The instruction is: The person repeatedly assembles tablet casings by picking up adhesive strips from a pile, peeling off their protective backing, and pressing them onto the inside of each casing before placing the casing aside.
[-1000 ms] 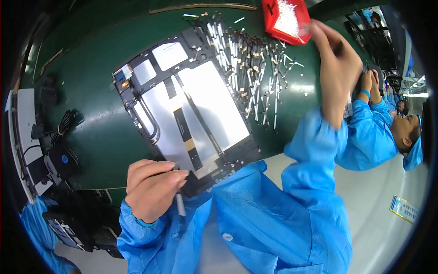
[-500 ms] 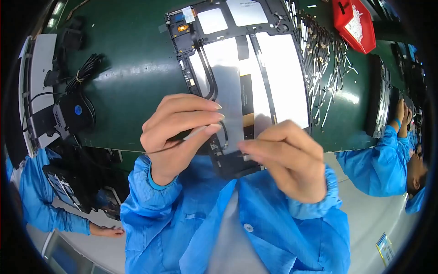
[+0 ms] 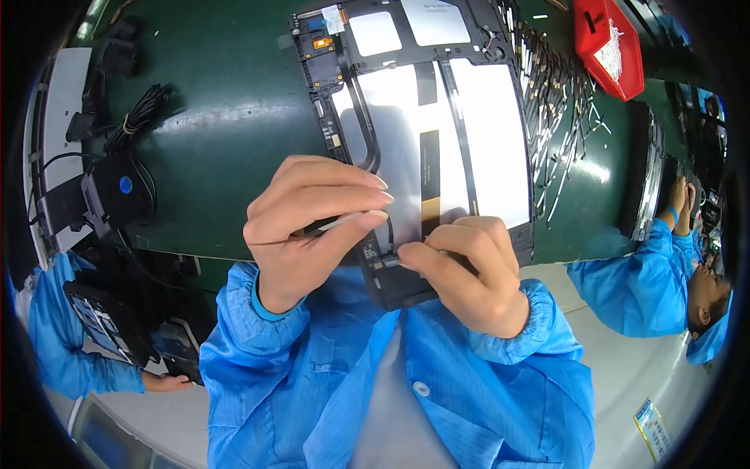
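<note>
I'm getting no word or number I can read for certain! Tiny print sits on the upper white panel [image 3: 435, 22] of the open device [image 3: 496, 141], too small for me. Fine lettering on the dark strip [image 3: 430, 166] down its middle beats me too. Now the red bin [image 3: 633, 66]: a bold black mark [image 3: 591, 22], unclear. And low right, a yellow, blue and white sign [image 3: 652, 426], its characters blurred from here.

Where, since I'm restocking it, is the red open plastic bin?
In the head view, the red plastic bin sits at upper right, just right of scattered thin black-and-white strips.
</note>
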### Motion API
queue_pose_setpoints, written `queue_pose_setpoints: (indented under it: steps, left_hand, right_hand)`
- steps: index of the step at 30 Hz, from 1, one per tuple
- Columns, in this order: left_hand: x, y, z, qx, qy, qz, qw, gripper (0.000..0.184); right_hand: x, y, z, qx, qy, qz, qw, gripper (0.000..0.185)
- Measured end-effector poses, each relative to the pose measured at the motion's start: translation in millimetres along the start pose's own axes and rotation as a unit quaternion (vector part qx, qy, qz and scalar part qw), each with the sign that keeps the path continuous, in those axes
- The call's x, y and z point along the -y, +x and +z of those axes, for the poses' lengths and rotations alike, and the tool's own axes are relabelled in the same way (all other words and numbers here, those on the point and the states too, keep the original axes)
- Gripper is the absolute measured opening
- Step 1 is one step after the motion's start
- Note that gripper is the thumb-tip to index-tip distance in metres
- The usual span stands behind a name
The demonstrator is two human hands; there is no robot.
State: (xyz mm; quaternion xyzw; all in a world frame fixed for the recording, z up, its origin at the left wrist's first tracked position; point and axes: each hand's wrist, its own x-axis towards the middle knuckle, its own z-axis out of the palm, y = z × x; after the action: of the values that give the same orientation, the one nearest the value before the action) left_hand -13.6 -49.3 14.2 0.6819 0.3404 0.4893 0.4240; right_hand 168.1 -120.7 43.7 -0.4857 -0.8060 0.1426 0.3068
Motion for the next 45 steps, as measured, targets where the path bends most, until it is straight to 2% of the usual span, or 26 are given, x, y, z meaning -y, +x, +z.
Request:
queue_pose_setpoints:
  steps: [5,20,22,38,40,45]
  left_hand:
    - [1,1,-1,0.005,-0.005,-0.005,1.0,0.018]
    - [2,0,-1,0.011,-0.018,0.0,1.0,0.019]
    - [2,-1,-1,0.01,-0.021,-0.006,1.0,0.018]
    - [2,-1,-2,0.007,-0.017,-0.009,1.0,0.017]
    - [2,-1,-2,0.007,-0.013,-0.012,1.0,0.017]
    - [3,-1,-3,0.01,-0.01,-0.005,1.0,0.017]
  right_hand:
    - [0,1,-5,0.013,0.032,-0.016,0.999,0.031]
    - [0,4,-6,0.011,0.056,0.044,0.997,0.03]
    - [-1,2,-4,0.025,0.017,0.017,0.999,0.03]
    - [-1,3,-7,0.012,0.038,0.034,0.999,0.031]
    - [-1,1,-7,0.035,0.032,0.018,0.999,0.031]
    - [2,1,-1,0.018,0.004,-0.005,1.0,0.032]
